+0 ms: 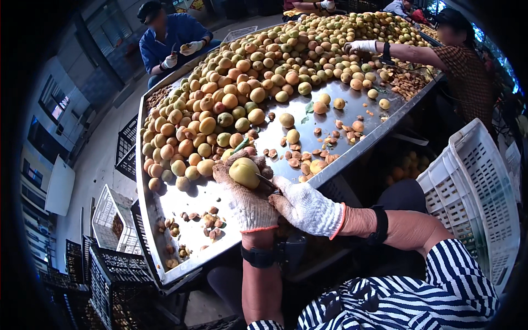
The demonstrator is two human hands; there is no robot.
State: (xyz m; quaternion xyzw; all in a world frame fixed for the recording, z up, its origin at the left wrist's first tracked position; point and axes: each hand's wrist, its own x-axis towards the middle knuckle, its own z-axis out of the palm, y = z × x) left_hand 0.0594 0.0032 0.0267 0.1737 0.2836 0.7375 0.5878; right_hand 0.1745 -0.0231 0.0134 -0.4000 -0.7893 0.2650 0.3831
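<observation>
My left hand [245,208], in a brown-stained knit glove, is closed around a yellow-green apricot [244,172] above the near edge of the metal table. My right hand [311,205], in a whiter glove, grips a small knife [266,181], its handle mostly hidden by the fingers. The thin dark blade meets the apricot's right side. Just beyond my hands lies a big heap of apricots [225,99]. Loose pits [212,221] lie left of my left wrist, and more pits and fruit scraps [297,158] lie beyond my right hand.
The metal table's raised rim [352,157] runs along my side. A white crate [467,181] stands at right; black crates [118,275] and another white crate [113,217] are at left. Co-workers [176,41] sit around the table; one gloved hand [362,47] reaches into the heap.
</observation>
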